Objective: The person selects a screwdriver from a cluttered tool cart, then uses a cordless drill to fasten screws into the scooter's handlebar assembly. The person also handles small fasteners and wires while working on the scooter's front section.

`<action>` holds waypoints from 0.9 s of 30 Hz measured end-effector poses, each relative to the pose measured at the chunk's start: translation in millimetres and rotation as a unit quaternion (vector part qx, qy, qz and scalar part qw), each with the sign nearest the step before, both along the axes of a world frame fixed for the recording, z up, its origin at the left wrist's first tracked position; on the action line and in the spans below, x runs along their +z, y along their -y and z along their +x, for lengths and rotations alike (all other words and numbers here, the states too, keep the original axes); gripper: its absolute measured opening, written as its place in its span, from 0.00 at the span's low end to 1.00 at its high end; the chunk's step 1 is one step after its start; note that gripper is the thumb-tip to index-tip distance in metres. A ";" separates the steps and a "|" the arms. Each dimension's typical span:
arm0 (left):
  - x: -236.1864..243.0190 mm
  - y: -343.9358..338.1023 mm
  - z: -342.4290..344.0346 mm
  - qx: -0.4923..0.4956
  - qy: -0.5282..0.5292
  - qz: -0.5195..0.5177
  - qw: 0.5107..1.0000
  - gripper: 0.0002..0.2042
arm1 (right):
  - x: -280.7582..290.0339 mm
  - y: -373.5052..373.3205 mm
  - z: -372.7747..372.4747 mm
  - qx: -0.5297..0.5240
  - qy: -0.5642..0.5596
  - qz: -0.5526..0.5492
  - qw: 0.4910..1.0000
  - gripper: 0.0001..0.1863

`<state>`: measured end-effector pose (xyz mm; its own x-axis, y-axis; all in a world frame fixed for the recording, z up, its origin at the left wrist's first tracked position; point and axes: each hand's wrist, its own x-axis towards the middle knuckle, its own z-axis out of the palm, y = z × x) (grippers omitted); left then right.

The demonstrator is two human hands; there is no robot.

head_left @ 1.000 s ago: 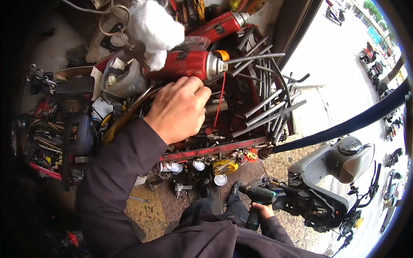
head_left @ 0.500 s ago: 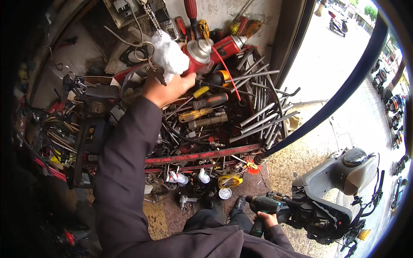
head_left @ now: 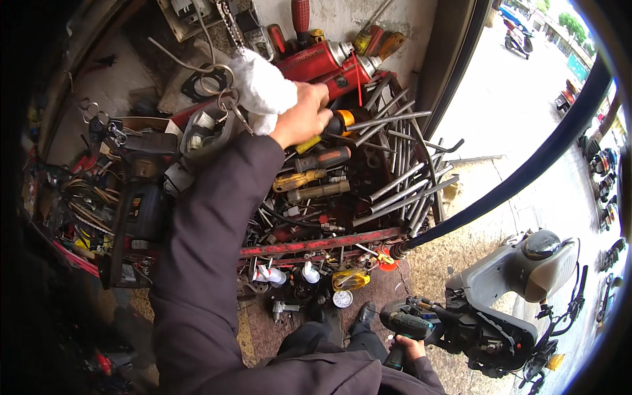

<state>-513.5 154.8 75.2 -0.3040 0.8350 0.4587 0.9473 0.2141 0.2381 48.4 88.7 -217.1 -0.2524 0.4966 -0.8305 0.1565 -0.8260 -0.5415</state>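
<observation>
My left hand (head_left: 304,115) reaches over the crowded tool tray with its fingers apart and nothing visible between them. Just beyond the fingertips, a red spray can (head_left: 309,60) lies on its side against a second red can (head_left: 345,80). A thin red straw (head_left: 359,82) shows at their nozzle end. A white fluffy wad (head_left: 264,85) hangs by a chain and rings, covering part of the left hand. Low on the right, my right hand (head_left: 412,347) grips a teal and black cordless drill (head_left: 409,325) by its handle.
Screwdrivers (head_left: 322,158), metal rods (head_left: 401,181) and loose parts fill the red-edged tray (head_left: 316,245). A dark curved bar (head_left: 513,178) crosses the right side. A grey scooter (head_left: 500,289) stands right of the drill. Bottles and a yellow coil (head_left: 350,280) sit below the tray.
The red spray can held by my left hand now lies beside the other can, released. The left hand has moved slightly right. My right hand still holds the drill.
</observation>
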 end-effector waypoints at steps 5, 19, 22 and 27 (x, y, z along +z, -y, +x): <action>-0.6 36.8 37.0 -0.049 -0.008 -0.082 0.995 0.13 | -2.4 -0.5 -7.3 0.007 0.005 -0.007 1.000 0.17; -7.0 49.4 68.9 -0.110 -0.030 -0.332 0.936 0.29 | 2.7 -3.0 -31.5 0.041 -0.017 -0.018 0.999 0.13; -2.3 80.8 76.1 -0.160 -0.001 -0.317 0.935 0.22 | -0.1 -3.7 -33.3 0.038 -0.005 -0.026 0.999 0.13; 14.7 113.4 66.7 -0.177 0.123 -0.311 0.926 0.21 | -6.3 -9.7 -34.1 0.035 -0.022 -0.022 0.999 0.13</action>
<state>-446.8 41.4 89.8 0.0074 0.9815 -0.1914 0.9180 0.0692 0.3904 14.3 98.4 -223.4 -0.3223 0.4402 -0.8381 0.1907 -0.8370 -0.5129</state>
